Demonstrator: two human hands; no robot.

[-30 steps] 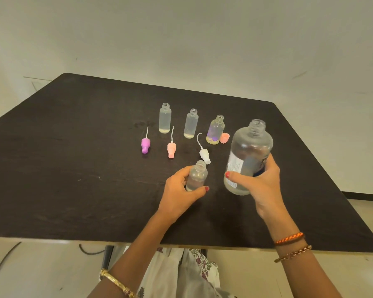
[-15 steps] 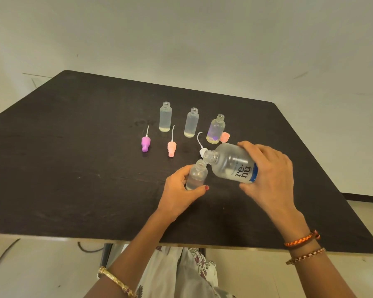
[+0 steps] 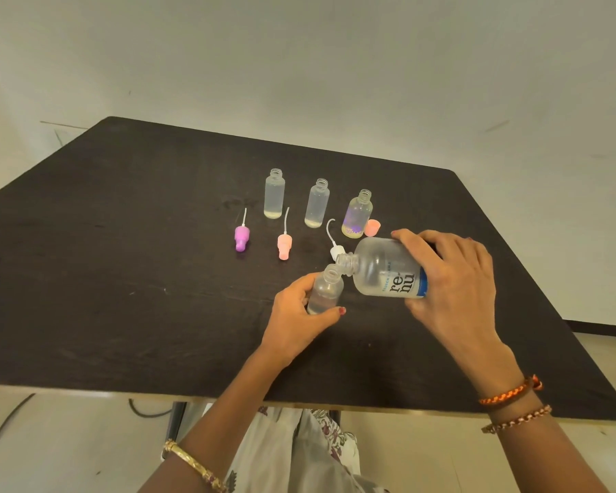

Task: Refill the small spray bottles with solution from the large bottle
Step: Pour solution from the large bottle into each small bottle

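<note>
large bottle [image 3: 388, 268]: tipped near level, long axis left-right, neck pointing left onto small bottle [image 3: 325, 291] mouth | right grip [image 3: 452, 279]: wrapped round large bottle | left grip [image 3: 296, 314]: clasping upright small bottle on table [image 3: 121, 279]

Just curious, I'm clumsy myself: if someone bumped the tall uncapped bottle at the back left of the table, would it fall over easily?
Probably. The tall bottle is narrow for its height and holds only a thin layer of liquid at the bottom, so it looks light and easy to tip. Being round, it would likely roll on the table. With no cap on, that bit could spill.
</note>
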